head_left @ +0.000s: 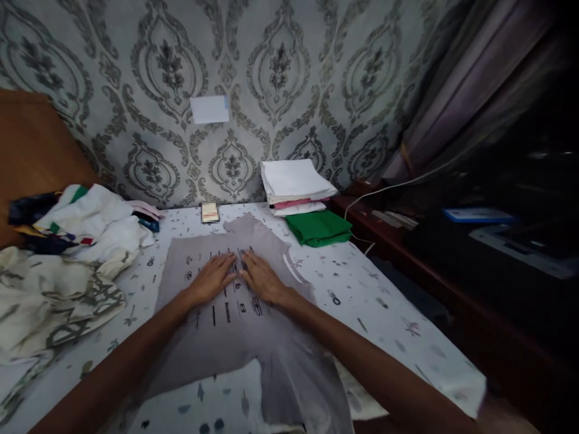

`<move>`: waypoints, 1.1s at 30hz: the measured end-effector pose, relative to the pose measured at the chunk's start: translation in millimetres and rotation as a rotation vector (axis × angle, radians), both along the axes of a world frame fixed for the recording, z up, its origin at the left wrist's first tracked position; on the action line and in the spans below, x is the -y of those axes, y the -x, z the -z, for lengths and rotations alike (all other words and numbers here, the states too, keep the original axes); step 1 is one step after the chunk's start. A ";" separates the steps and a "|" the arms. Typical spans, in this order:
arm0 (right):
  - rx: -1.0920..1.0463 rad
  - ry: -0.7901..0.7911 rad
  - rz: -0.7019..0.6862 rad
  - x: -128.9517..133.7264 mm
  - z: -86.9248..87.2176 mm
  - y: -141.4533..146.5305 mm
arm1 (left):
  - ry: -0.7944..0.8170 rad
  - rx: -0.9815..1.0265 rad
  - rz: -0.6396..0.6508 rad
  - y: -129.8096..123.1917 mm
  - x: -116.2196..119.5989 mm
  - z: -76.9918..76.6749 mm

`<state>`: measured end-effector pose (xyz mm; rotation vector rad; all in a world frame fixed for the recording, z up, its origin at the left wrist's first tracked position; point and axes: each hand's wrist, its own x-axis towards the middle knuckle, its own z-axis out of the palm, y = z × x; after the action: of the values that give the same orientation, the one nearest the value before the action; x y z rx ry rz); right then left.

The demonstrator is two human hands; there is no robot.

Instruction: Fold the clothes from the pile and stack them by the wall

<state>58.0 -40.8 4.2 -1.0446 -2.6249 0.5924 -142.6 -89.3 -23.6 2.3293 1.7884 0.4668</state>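
A grey shirt (pixel 190 355) with dark printed letters and marks lies spread on a white patterned cloth (pixel 375 325). My left hand (pixel 211 278) rests flat on the print, its fingers stretched out. Close beside it, my right hand (pixel 262 277) also lies flat on the shirt, fingertips near those of the left. Neither hand grips anything. The shirt's near part reaches toward me at the lower right, with some creases. My forearms cover parts of it.
A heap of loose clothes (pixel 99 223) lies on the left, with a cream printed garment (pixel 54 301) in front. At the back stand folded white cloths (pixel 296 178) and a folded green cloth (pixel 319 228). A small square card (pixel 210 213) lies near the wall. A cable (pixel 407 184) runs on the right.
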 end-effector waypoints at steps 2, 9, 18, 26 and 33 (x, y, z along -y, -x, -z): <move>0.103 -0.072 0.059 -33.8 12.8 -3.9 | 0.042 -0.051 -0.119 34.1 -7.9 -1.7; 0.279 -0.205 0.392 -109.4 19.5 -50.3 | 0.071 -0.154 -0.412 128.3 -21.8 -7.5; 0.125 -0.045 0.443 -154.3 1.8 48.8 | -0.048 -0.149 -0.311 75.2 -50.8 -4.7; -0.002 0.198 0.508 -227.9 -0.4 68.5 | -0.069 -0.261 -0.418 126.1 -65.8 -12.5; -0.332 0.337 0.501 -230.2 -19.2 65.2 | 0.098 -0.148 -0.238 163.4 -67.5 -41.8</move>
<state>-7.2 189.4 23.4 -1.4846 -1.9162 0.9975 -306.0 -21.7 18.2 2.1456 2.1186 0.2353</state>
